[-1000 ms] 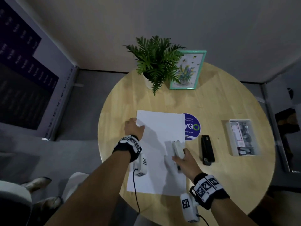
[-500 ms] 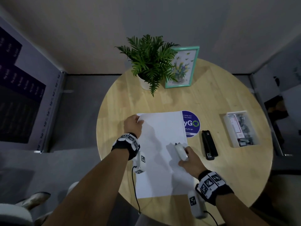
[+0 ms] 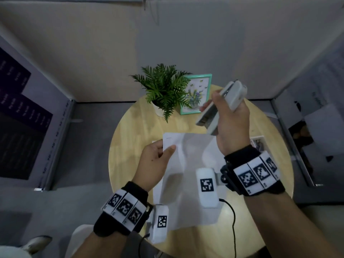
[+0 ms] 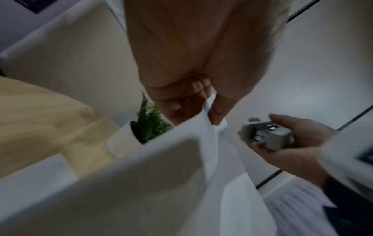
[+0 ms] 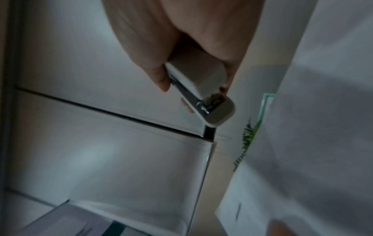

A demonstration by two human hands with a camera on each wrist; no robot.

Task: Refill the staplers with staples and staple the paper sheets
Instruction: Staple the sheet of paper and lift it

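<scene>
My left hand [image 3: 158, 157] pinches the top left corner of the white paper sheets [image 3: 186, 164] between thumb and fingers and holds them lifted off the round wooden table [image 3: 130, 138]. In the left wrist view the paper sheets [image 4: 201, 183] hang from the left hand [image 4: 210, 111]. My right hand [image 3: 230, 120] grips a white stapler [image 3: 219, 107] raised high above the table, to the right of the sheets. The white stapler [image 5: 203, 89] pokes out of my right hand [image 5: 181, 47], its metal mouth showing. The black stapler is hidden.
A potted fern [image 3: 163, 88] and a teal picture frame [image 3: 197, 94] stand at the table's far edge. A clear box of staples [image 3: 257, 144] peeks out behind my right wrist. Grey partition walls surround the table.
Both hands rose from the table. The left hand lifted the sheets by their corner. The right hand carried the white stapler up and away to the right.
</scene>
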